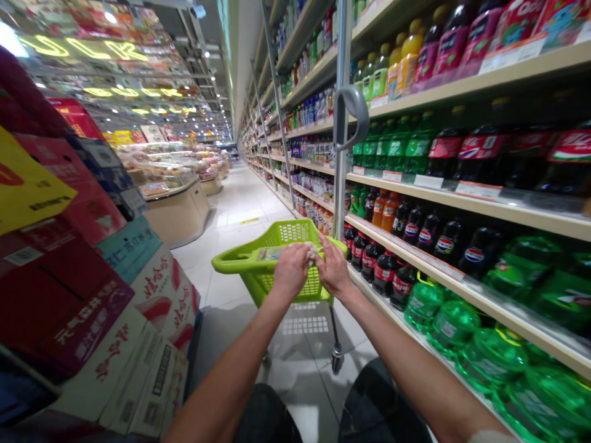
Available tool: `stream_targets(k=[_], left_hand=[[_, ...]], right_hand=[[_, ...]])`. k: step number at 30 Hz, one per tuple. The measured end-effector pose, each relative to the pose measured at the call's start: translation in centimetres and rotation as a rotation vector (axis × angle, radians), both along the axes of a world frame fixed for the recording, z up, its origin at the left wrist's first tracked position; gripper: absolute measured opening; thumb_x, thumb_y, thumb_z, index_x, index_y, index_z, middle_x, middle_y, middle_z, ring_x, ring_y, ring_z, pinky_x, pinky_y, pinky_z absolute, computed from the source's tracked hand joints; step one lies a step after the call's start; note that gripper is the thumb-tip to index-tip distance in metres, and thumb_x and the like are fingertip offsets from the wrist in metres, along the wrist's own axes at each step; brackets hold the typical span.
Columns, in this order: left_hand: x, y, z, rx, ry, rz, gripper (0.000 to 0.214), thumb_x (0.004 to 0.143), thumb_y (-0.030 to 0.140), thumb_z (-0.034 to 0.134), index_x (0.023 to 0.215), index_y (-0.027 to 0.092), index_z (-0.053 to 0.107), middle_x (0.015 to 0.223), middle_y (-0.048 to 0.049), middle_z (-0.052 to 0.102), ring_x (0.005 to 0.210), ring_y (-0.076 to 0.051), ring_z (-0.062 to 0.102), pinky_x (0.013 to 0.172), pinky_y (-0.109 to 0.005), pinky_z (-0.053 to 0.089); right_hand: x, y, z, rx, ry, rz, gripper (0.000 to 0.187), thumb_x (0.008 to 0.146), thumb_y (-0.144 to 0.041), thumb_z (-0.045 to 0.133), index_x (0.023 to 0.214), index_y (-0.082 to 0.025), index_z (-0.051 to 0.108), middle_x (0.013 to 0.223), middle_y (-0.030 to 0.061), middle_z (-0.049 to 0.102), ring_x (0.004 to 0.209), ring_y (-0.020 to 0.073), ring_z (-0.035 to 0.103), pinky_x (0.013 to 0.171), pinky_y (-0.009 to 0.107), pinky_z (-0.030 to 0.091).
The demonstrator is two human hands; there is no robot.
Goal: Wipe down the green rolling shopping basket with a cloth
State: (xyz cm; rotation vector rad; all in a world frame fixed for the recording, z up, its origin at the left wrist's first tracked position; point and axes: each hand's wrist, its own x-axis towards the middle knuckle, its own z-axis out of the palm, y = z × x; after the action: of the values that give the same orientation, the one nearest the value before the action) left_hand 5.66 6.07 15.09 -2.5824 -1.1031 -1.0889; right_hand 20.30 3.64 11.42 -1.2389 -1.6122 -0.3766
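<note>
A lime-green plastic shopping cart (281, 237) stands in the aisle just ahead of me. Both my hands are at its near rim. My left hand (290, 269) is closed over a small whitish crumpled thing (310, 251), perhaps paper or cloth, and rests on the cart's handle. My right hand (333, 269) pinches the same whitish thing from the right side, fingers pressed together. A flat packet lies on the cart's front ledge (272, 253).
Shelves of soft-drink bottles (429, 234) run along the right, close to the cart. Stacked red and white cartons (115, 295) crowd the left. A grey metal upright (341, 141) stands by the shelf. The tiled aisle (240, 203) stretches ahead past curved display counters (178, 209).
</note>
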Motion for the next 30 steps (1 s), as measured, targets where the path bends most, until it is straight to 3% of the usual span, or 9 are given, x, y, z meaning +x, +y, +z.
stream_targets(k=[2,7,13,15,19,21,26,28,30], left_hand=[[-0.2,0.1,0.1,0.000,0.023,-0.028,0.031,0.072,0.009,0.050,0.100,0.015,0.060,0.105,-0.0069,0.063,0.101,-0.020,0.054,0.093,-0.035,0.041],[-3.6,1.4,0.2,-0.070,-0.160,0.236,0.033,0.068,0.004,0.047,0.095,0.015,0.062,0.104,-0.0071,0.064,0.097,-0.019,0.057,0.091,-0.035,0.044],[0.8,0.0,0.0,-0.036,0.001,-0.066,0.032,0.072,0.008,0.048,0.101,0.017,0.061,0.107,-0.0058,0.062,0.104,-0.017,0.053,0.093,-0.032,0.042],[-0.2,0.4,0.2,-0.070,-0.013,-0.030,0.033,0.072,0.008,0.048,0.101,0.018,0.061,0.110,-0.0052,0.060,0.105,-0.017,0.053,0.095,-0.031,0.041],[-3.2,1.7,0.6,-0.141,-0.108,0.246,0.032,0.070,0.007,0.046,0.096,0.017,0.063,0.116,-0.0073,0.056,0.111,-0.021,0.049,0.097,-0.037,0.039],[-2.2,1.3,0.6,-0.143,-0.077,0.211,0.033,0.070,0.007,0.047,0.098,0.017,0.062,0.115,-0.0081,0.056,0.110,-0.022,0.050,0.096,-0.037,0.040],[2.2,-0.8,-0.2,-0.037,0.023,-0.117,0.033,0.075,0.008,0.046,0.104,0.018,0.058,0.114,-0.0091,0.058,0.108,-0.019,0.051,0.093,-0.035,0.042],[0.8,-0.5,-0.4,-0.019,0.006,-0.086,0.033,0.074,0.008,0.046,0.103,0.019,0.058,0.116,-0.0085,0.057,0.109,-0.019,0.050,0.094,-0.037,0.042],[-1.6,0.3,-0.4,-0.026,-0.062,0.060,0.035,0.072,0.007,0.046,0.102,0.019,0.058,0.115,-0.0074,0.057,0.109,-0.020,0.050,0.095,-0.038,0.041]], right_hand=[[0.3,0.0,0.0,-0.004,-0.006,0.008,0.049,0.087,-0.029,0.031,0.134,-0.013,0.026,0.111,0.0126,0.056,0.095,0.0220,0.053,0.085,0.039,0.040],[0.2,0.0,-0.1,0.005,-0.005,-0.008,0.048,0.087,-0.029,0.030,0.133,-0.015,0.028,0.107,0.0117,0.057,0.094,0.0227,0.053,0.084,0.040,0.039],[0.4,0.0,-0.3,0.019,-0.026,-0.001,0.049,0.088,-0.031,0.029,0.134,-0.014,0.026,0.107,0.0117,0.057,0.098,0.0224,0.051,0.085,0.039,0.038],[0.8,0.0,-0.3,0.015,-0.033,0.003,0.048,0.088,-0.030,0.029,0.134,-0.013,0.027,0.107,0.0118,0.057,0.096,0.0219,0.051,0.085,0.038,0.038],[0.6,0.1,-0.3,0.004,-0.034,-0.017,0.048,0.088,-0.031,0.029,0.132,-0.013,0.030,0.103,0.0113,0.058,0.090,0.0221,0.052,0.083,0.040,0.038],[0.2,0.2,-0.4,0.007,-0.029,-0.031,0.048,0.088,-0.032,0.029,0.131,-0.013,0.031,0.100,0.0110,0.059,0.090,0.0230,0.052,0.082,0.041,0.038],[0.8,0.0,-0.6,0.028,-0.019,0.013,0.048,0.089,-0.033,0.026,0.133,-0.014,0.027,0.103,0.0113,0.058,0.092,0.0224,0.052,0.083,0.040,0.039],[1.2,-0.1,-0.5,0.031,0.007,0.029,0.049,0.089,-0.034,0.026,0.134,-0.015,0.026,0.104,0.0110,0.058,0.093,0.0221,0.053,0.083,0.040,0.039],[1.3,-0.1,-0.3,0.027,0.046,0.039,0.050,0.089,-0.036,0.025,0.134,-0.016,0.026,0.104,0.0104,0.058,0.092,0.0217,0.053,0.083,0.039,0.040]])
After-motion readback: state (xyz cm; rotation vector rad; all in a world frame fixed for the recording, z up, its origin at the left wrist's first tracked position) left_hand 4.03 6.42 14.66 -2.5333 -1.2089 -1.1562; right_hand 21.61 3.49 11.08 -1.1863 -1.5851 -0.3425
